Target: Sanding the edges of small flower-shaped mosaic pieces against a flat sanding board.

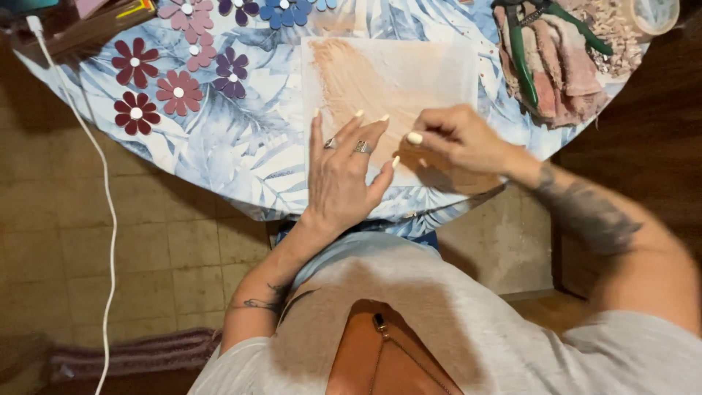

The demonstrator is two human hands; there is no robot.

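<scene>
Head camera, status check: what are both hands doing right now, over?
Left hand flat on the white panel. Right hand pinched, rubbing tan colour across it. Paper flowers, green pliers lie off to the sides.

A round table covered with a blue-and-white leaf-print cloth [219, 146] carries everything. On it lies a pale rectangular sheet smeared with tan paint [387, 80]. Flat flower cut-outs in maroon, pink, purple and blue with white centres [179, 91] lie scattered at the far left. At the far right sit a crumpled pinkish rag [567, 73], green-handled pliers [521, 55] resting on it, and a roll of clear tape [653, 14].
</scene>
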